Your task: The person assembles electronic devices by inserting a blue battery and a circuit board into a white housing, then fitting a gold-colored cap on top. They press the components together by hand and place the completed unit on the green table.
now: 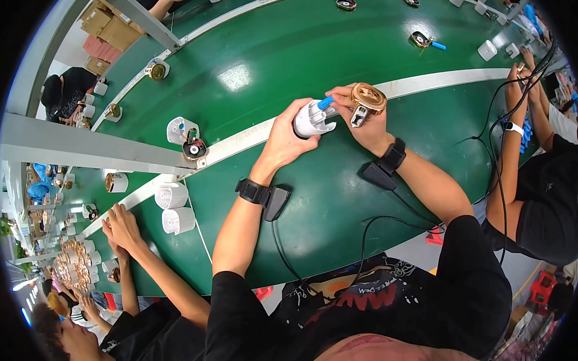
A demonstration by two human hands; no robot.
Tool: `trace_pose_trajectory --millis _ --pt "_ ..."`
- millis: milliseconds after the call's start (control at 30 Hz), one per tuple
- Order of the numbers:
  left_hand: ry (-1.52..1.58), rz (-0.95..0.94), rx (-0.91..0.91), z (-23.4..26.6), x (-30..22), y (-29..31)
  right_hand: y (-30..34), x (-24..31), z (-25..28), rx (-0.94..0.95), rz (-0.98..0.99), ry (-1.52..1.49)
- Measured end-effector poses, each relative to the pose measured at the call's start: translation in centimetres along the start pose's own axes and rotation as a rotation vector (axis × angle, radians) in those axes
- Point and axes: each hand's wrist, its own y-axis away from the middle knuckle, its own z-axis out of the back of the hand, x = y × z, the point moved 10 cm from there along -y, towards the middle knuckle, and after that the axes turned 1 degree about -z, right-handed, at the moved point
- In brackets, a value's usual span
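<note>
Black shirt (450, 307) shows lettering (365, 283); left hand (284, 139) grips white housing (310, 125).

From where I'm standing: green benchtop (327, 194) in front, white rail (445, 84) along its far edge, wider green work surface (281, 53) beyond, ceiling light glaring off it in bright patches. Grey metal frame (99, 145) on the left. Cardboard boxes (119, 33) stacked behind, pink stack (97, 48) beside them. Pale grey floor (404, 249), yellow line (522, 289), red plastic stool (542, 288) at right. Lit strip lights (24, 285) far left, greenery nearby, too small to identify.
</note>
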Motion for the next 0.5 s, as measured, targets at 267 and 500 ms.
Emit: trace_pose_trajectory --millis 267,500 --pt "0.087 0.035 0.1 -0.6 0.2 -0.1 -0.5 0.3 -0.4 0.175 0.013 0.017" --pt "0.202 0.074 0.13 -0.7 0.3 0.2 -1.3 2.3 -1.1 0.315 0.045 0.115"
